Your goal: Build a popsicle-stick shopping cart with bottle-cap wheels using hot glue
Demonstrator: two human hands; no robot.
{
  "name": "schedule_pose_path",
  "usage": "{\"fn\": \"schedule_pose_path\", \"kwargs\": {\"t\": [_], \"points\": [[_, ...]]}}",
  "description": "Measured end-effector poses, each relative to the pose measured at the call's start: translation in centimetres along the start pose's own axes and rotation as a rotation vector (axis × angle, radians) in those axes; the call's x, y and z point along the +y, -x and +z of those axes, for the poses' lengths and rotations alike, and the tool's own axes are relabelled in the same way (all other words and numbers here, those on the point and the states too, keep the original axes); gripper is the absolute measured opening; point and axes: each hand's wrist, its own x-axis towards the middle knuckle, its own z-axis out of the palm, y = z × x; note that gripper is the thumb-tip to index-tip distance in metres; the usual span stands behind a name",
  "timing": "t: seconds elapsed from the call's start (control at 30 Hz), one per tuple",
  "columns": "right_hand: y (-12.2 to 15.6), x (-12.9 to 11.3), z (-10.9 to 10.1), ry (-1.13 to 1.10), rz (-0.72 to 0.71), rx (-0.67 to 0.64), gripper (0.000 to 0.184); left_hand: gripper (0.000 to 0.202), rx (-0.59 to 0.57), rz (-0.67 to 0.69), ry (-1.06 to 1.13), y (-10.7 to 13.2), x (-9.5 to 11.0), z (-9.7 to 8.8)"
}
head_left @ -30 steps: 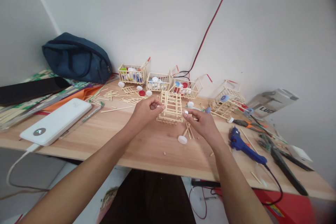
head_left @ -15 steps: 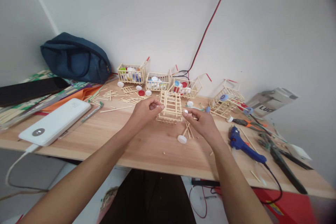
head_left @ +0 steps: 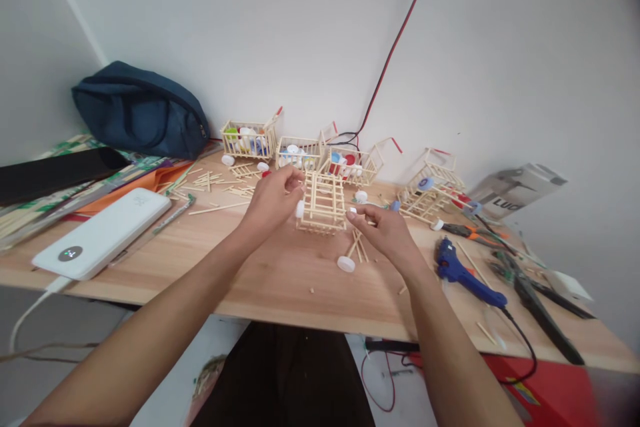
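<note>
A small cart frame of pale wooden sticks (head_left: 325, 200) stands on the table between my hands. A white bottle cap (head_left: 300, 209) sits at its left side, just under the fingertips of my left hand (head_left: 277, 197). That hand is half curled, thumb and fingers a little apart, with nothing visible in it. On the other side my right hand (head_left: 383, 230) pinches a second white bottle cap (head_left: 352, 211) against the cart's right edge. Whether this cap touches the frame, I cannot tell. Another white cap (head_left: 346, 264) lies in front, beside a few loose sticks (head_left: 358, 245).
Finished-looking stick carts holding caps (head_left: 249, 140) line the wall, and another cart (head_left: 433, 187) is tipped at right. A blue glue gun (head_left: 467, 277), pliers (head_left: 530, 303) and a box (head_left: 520, 193) lie right. A white power bank (head_left: 103, 233) and blue bag (head_left: 143, 110) are left.
My left hand has moved up and left off the cart's side, and the white cap there now shows. My right hand keeps its pinch on the other cap.
</note>
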Motion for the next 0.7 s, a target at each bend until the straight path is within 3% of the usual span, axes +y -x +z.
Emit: {"fn": "schedule_pose_path", "kwargs": {"t": [0.27,0.7], "points": [[-0.1,-0.2,0.0,-0.025,-0.004,0.0,0.037,0.011,-0.043,0.015,-0.139,-2.8,0.7,0.9],[-0.3,0.0,0.0,-0.008,0.009,-0.006,0.038,0.007,-0.064,-0.043,-0.262,-3.9,1.4,1.5]]}}
